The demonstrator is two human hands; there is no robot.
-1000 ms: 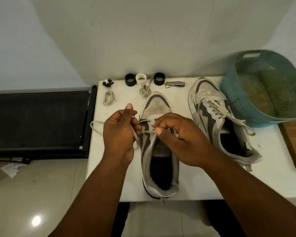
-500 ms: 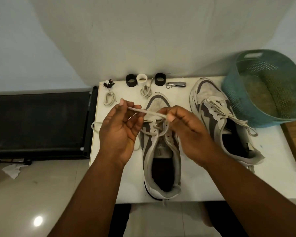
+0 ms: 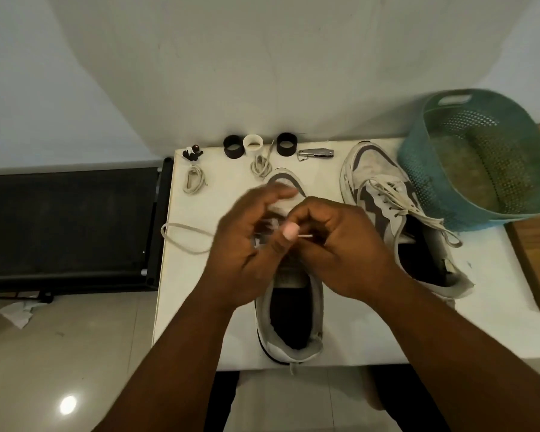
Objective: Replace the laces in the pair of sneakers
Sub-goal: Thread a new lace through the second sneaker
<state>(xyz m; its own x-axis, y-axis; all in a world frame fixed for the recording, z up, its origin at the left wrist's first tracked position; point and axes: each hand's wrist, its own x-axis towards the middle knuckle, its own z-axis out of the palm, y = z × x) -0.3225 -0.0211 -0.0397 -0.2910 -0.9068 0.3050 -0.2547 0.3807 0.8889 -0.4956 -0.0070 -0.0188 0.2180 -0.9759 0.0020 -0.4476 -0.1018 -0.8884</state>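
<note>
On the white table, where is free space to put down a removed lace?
Bare tabletop lies along the near edge right of the near sneaker, below the laced sneaker. Another patch: near-left corner, below the loose lace. The back edge is crowded with rings, coiled laces and a clipper.

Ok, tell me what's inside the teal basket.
The teal basket, tipped toward the camera, shows only its perforated wall and a brownish, discoloured bottom; nothing visible lies in it. Its near rim hides the lowest strip of the interior.
</note>
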